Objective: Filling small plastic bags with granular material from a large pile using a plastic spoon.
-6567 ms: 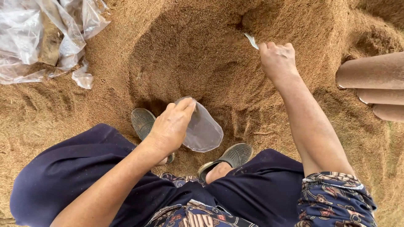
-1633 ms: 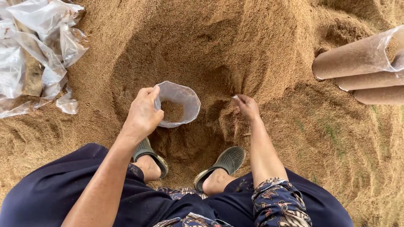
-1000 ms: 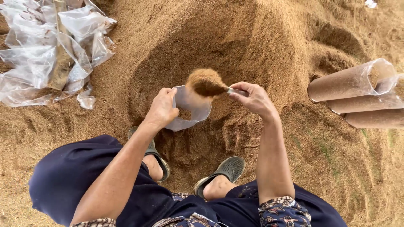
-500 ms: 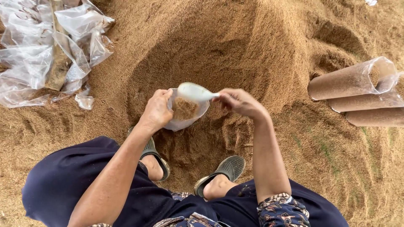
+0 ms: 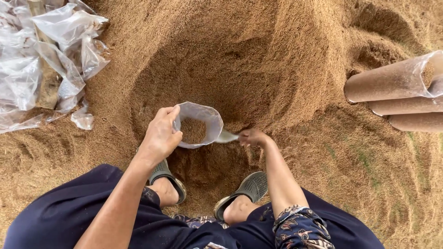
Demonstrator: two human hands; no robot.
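Change, scoop: half a second ago the scoop (image 5: 227, 137) sits tipped over the bag mouth; now it is lowered to the right of the bag, its bowl just beside the bag's rim.
Change, right hand: the right hand (image 5: 253, 137) has dropped from above the bag to the level of the sawdust slope, arm stretched down.
Change, left hand: the left hand (image 5: 161, 134) keeps the same hold on the bag; its place has hardly shifted.
Change, fill: one second ago a heaped load hangs over the opening; now that load lies inside the bag.
Left hand state: closed on the bag's rim, thumb on the near edge, fingers wrapped over the left side.
Right hand state: clenched round the scoop's handle; the handle itself is hidden in the fist.
Bag: the bag (image 5: 199, 125) is clear thin plastic, mouth held open and round, tilted toward the camera.
Bag contents: brown sawdust, low in the bag, well below the rim.
Bag place: in the hollow dug into the sawdust pile (image 5: 258, 60), above and between the two sandals (image 5: 244, 191).
Scoop look: pale, small, only the bowl shows.
Left edge: heap of empty plastic bags (image 5: 44, 60) on the sawdust.
Right edge: filled rolls (image 5: 397, 90) lying stacked on their sides, packed brown, one with its plastic end showing.
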